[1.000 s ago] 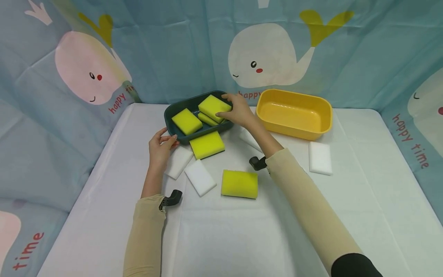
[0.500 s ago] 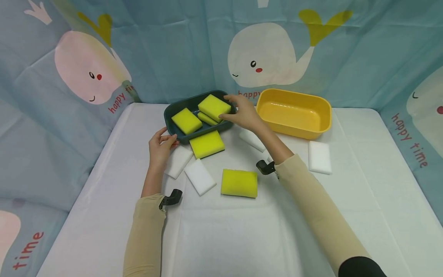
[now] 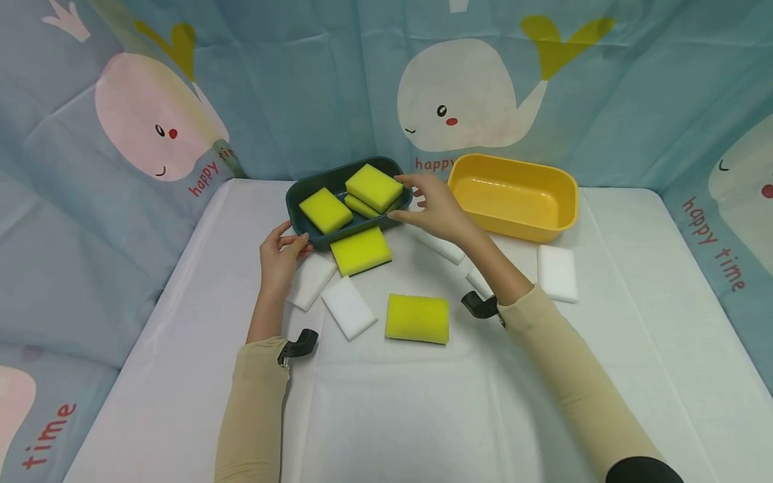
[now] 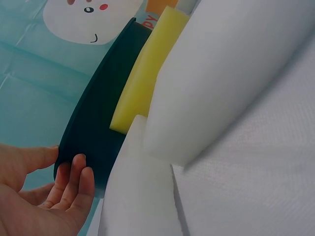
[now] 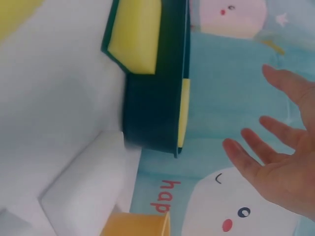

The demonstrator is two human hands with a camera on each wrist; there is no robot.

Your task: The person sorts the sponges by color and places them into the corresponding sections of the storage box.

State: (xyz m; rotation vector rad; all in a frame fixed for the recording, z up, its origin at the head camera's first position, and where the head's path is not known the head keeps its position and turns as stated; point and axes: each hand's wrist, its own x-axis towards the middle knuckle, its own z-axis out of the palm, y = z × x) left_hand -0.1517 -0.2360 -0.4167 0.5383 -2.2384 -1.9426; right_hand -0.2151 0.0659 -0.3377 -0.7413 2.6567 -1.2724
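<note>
At the near left corner of the dark green basin [image 3: 323,180], my left hand [image 3: 280,258] grips the rim; in the left wrist view its thumb is at the rim and its fingers [image 4: 81,189] lie against the outer wall. Inside the basin are a yellow sponge [image 3: 326,211] on the left and another yellow sponge [image 3: 373,188] on the right, on top of a further one. My right hand [image 3: 437,208] is beside the basin's right end, fingers spread and holding nothing, as the right wrist view shows. One yellow sponge [image 3: 361,251] leans by the basin's front.
A yellow basin [image 3: 513,225] stands at the back right. Another yellow sponge [image 3: 417,318] lies mid-table. White sponges lie left of it, including one white sponge [image 3: 349,308], and another white sponge [image 3: 557,275] lies at the right. More are partly behind my right forearm.
My right hand has let go of the upper right sponge in the dark green basin and drawn back to the right and slightly towards me. The left hand stays at the basin's corner.
</note>
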